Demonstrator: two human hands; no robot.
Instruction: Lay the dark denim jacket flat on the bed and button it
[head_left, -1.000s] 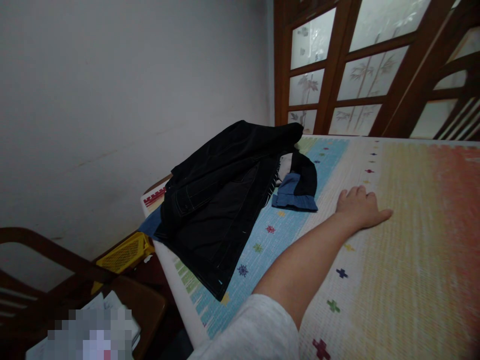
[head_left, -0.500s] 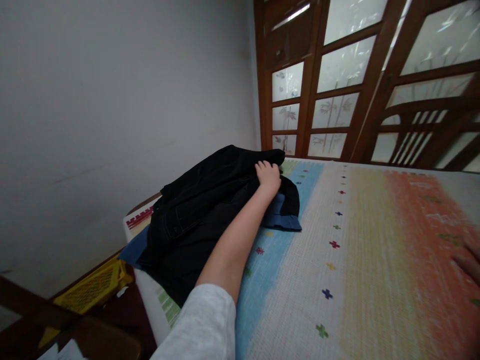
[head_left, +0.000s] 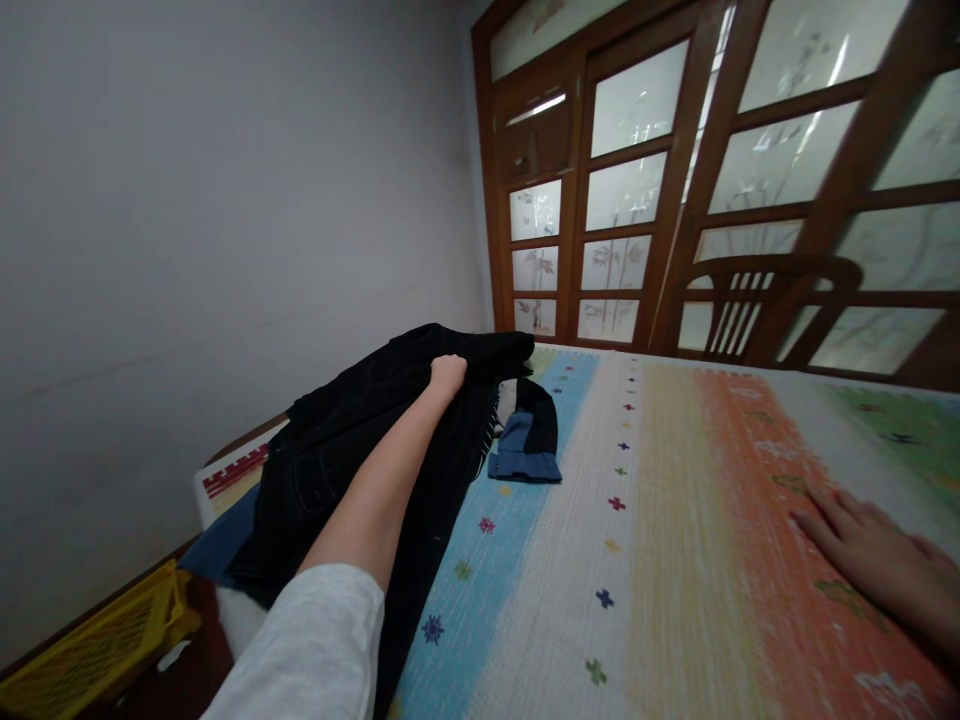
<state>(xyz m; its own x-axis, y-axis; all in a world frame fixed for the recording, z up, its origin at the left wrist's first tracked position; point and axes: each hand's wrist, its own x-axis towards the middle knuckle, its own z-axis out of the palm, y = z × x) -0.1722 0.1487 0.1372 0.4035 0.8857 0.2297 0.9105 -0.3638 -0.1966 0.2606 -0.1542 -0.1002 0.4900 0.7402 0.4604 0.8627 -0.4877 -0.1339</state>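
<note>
A black jacket [head_left: 330, 460] with pale stitching lies bunched on the left part of the table, close to the wall. My left hand [head_left: 448, 372] is closed in a fist on its upper part, fingers wrapped into the black cloth. From under the jacket's right side a sleeve end with a blue cuff [head_left: 525, 465] sticks out, beside a grey patch and a striped edge. More blue cloth [head_left: 217, 540] shows at the jacket's left edge. On the orange stripe to the right, my right hand [head_left: 870, 545] rests palm down, fingers stretched out, holding nothing.
A striped, patterned tablecloth [head_left: 555, 590] covers the table. Beyond the far edge stands a wooden chair [head_left: 772, 270] before wood-framed glass doors [head_left: 622, 180]. A plain wall [head_left: 225, 200] borders the left side. Below the table at lower left is a yellow crate [head_left: 97, 640].
My left hand has closed on the black cloth and drawn it left, baring more of the blue-cuffed sleeve and the striped edge. The view has turned right, bringing my right hand fully in.
</note>
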